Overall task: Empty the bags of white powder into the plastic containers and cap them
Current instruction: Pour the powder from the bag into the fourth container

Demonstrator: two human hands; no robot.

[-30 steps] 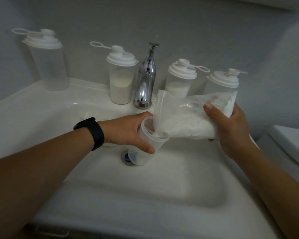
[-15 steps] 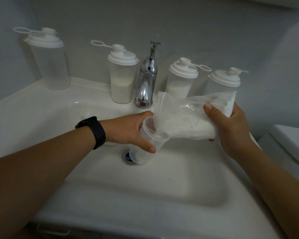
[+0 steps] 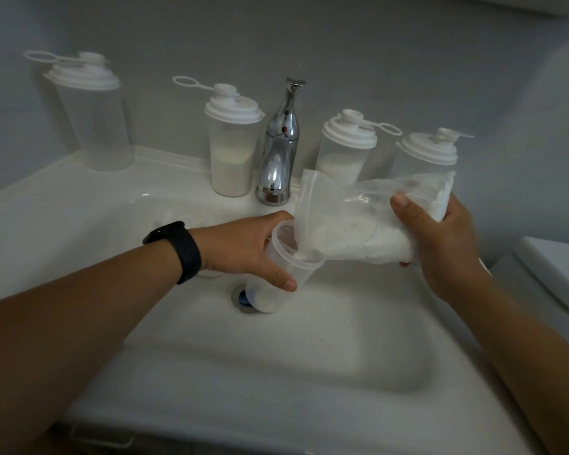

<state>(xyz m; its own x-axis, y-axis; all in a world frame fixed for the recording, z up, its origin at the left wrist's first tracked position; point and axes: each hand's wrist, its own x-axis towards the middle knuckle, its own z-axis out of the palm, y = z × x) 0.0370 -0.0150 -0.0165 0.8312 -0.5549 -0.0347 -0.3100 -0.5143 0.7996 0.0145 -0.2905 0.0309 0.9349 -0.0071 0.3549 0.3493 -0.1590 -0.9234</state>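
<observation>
My left hand (image 3: 247, 249) grips an uncapped clear plastic container (image 3: 281, 274), tilted over the sink basin with a little white powder at its bottom. My right hand (image 3: 437, 244) holds a clear bag of white powder (image 3: 358, 231) on its side, its open corner inside the container's mouth. Powder runs from the bag into the container.
Capped containers stand on the white sink's (image 3: 79, 205) back ledge: an empty one (image 3: 92, 123) far left, one with powder (image 3: 232, 149) left of the chrome tap (image 3: 280, 152), two more (image 3: 345, 149) (image 3: 424, 156) right of it. The drain (image 3: 242, 297) lies under the held container.
The view has shifted slightly and both hands hold almost the same pose. The bag stays tipped into the container and powder keeps passing into it.
</observation>
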